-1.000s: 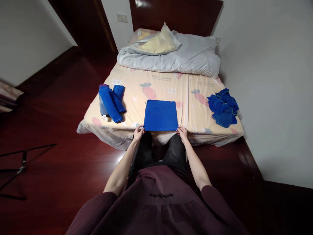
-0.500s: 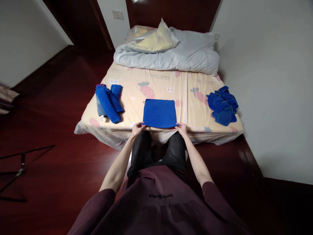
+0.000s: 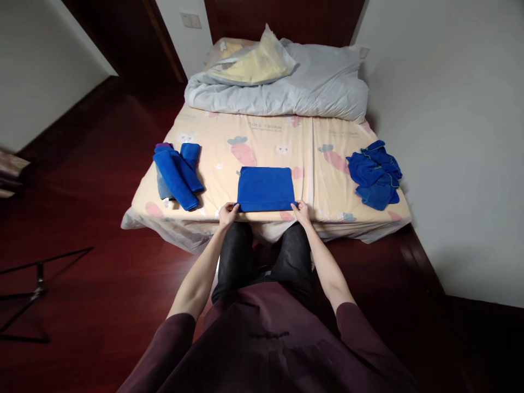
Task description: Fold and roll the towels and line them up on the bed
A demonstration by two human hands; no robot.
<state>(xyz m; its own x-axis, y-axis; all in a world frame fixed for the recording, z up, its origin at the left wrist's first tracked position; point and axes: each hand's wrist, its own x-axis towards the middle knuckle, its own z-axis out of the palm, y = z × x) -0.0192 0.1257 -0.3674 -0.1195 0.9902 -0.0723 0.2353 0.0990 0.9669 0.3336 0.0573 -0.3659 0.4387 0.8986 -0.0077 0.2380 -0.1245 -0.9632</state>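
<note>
A blue cloth [image 3: 266, 185] lies flat on the bed [image 3: 270, 136] near its front edge, with a narrow strip turned over along the side closest to me. My left hand [image 3: 228, 214] pinches the near left corner of this cloth. At the near right corner, my right hand [image 3: 301, 211] has its fingers closed on the cloth. Rolled blue cloths [image 3: 176, 173] rest to the left, beside a greyish item. A crumpled heap of blue cloths [image 3: 375, 174] lies on the right side of the bed.
A grey-white quilt [image 3: 327, 82] and a yellowish pillow [image 3: 262, 60] are at the far end of the bed. Black stand legs [image 3: 40, 281] are on the red floor to the left. A wall borders the right side.
The near edge of the cloth has been folded over into a flat strip, and both hands have moved slightly with it. The camera view has shifted a little.
</note>
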